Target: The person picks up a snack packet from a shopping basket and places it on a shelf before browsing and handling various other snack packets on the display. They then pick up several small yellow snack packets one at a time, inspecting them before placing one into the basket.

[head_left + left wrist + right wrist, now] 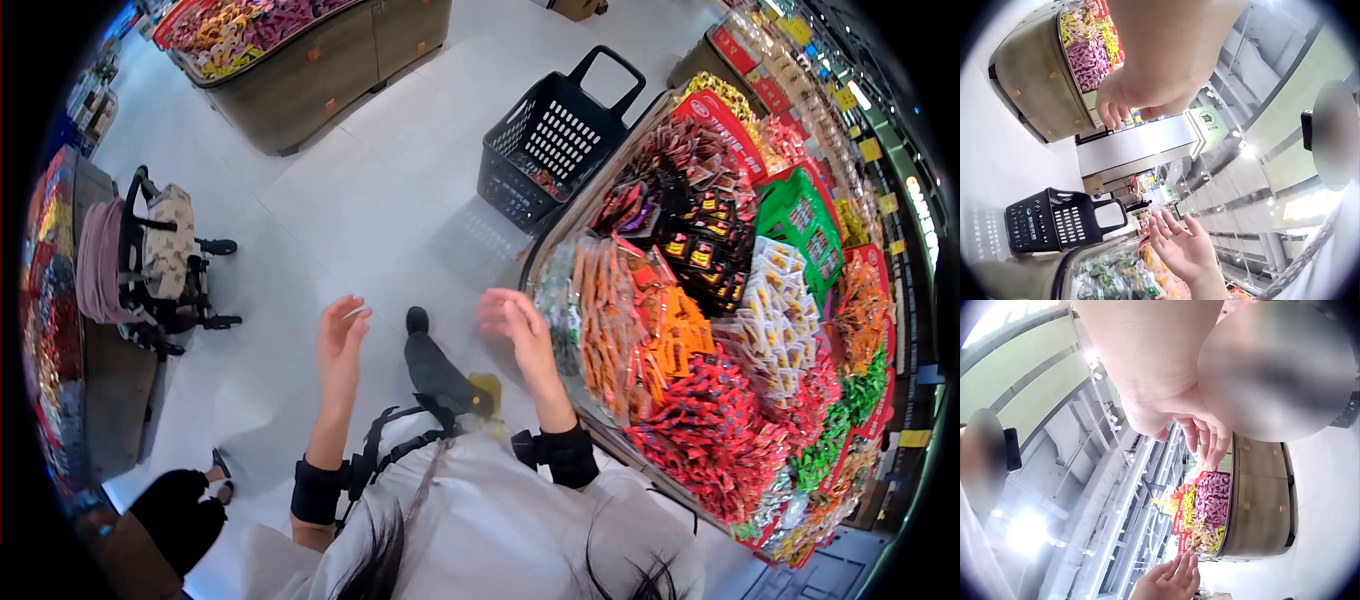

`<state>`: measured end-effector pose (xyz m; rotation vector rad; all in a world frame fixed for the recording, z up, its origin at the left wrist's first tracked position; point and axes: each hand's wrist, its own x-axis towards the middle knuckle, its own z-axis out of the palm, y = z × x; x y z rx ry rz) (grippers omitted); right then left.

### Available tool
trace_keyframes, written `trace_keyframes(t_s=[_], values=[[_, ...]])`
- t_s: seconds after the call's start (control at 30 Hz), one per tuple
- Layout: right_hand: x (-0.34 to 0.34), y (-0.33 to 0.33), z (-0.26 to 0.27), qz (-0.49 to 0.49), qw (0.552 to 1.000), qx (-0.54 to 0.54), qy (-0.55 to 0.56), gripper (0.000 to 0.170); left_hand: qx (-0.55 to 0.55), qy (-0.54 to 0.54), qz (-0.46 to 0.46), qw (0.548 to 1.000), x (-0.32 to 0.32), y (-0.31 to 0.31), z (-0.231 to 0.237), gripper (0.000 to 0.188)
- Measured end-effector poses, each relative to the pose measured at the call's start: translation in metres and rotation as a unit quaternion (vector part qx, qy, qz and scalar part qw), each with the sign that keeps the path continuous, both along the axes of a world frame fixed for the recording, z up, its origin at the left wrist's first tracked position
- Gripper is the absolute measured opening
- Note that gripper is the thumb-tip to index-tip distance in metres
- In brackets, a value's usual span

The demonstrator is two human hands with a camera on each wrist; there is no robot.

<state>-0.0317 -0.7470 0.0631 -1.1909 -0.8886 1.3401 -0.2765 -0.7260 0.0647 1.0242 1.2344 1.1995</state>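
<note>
Both hands are raised in front of the body, apart from each other, with nothing in them. In the head view the left hand (pixel 341 345) hovers over the pale floor with loosely bent fingers. The right hand (pixel 520 330) hangs close to the rim of a candy display bin (pixel 535 245), its fingers relaxed and slightly blurred. Wrapped sweets in clear and orange packets (pixel 605 330) lie nearest to it. Beyond the hands, a black shopping basket (pixel 510 195) stands against the bin, a few small packets inside. The left wrist view also shows the right hand (pixel 1182 250) with its palm turned up.
A stroller (pixel 165 250) with a patterned seat stands on the left by another display (pixel 110 400). At the top left is a wood-sided candy bin (pixel 310 85). Another person's dark clothing (pixel 175 520) shows at the lower left. Pale floor (pixel 350 200) runs between the displays.
</note>
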Motion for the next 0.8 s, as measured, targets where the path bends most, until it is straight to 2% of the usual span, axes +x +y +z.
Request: trace_keyframes(t_s=[0.3, 0.53, 0.8], values=[[-0.017, 0.167, -0.031, -0.064, 0.997, -0.042, 0.021, 0.029, -0.025, 0.061, -0.075, 0.995, -0.025, 0.162, -0.001, 0.035], [-0.024, 0.242, -0.053, -0.088, 0.993, -0.08, 0.029, 0.028, -0.012, 0.043, -0.076, 0.996, -0.034, 0.273, 0.0, 0.033], [-0.037, 0.335, -0.079, -0.213, 0.973, -0.09, 0.012, 0.029, -0.004, 0.039, -0.182, 0.983, -0.032, 0.432, -0.002, 0.033]])
